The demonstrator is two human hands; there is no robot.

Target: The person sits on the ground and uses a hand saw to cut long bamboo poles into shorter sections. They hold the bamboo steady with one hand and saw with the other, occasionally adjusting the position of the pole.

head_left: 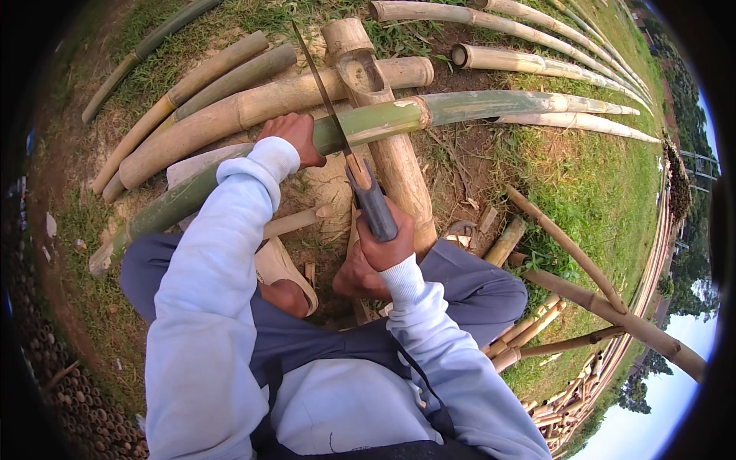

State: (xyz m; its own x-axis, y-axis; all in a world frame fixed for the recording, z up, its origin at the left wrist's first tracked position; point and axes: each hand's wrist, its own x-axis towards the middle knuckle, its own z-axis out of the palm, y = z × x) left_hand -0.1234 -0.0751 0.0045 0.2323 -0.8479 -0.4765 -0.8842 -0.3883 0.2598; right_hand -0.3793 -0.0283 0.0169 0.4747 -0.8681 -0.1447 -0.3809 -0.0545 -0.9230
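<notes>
A long green bamboo pole (376, 119) lies crosswise in front of me, over a thick tan bamboo piece (402, 180) that has a notch cut in its far end. My left hand (293, 138) is closed on the green pole, just left of a hand saw (320, 84). The saw's narrow dark blade rests across the pole, its tip pointing away from me. In my right hand (386, 234) is the saw's dark grey handle, the fingers wrapped round it. Whether the blade has cut into the bamboo, I cannot tell.
Tan bamboo lengths (241, 111) lie beyond the pole at left. More long poles (529, 61) stretch off to the far right. Crossed bamboo poles (606, 295) stand at right over grass. My sandalled foot (287, 280) is beneath the pole. Stacked bamboo (80, 399) fills the lower left.
</notes>
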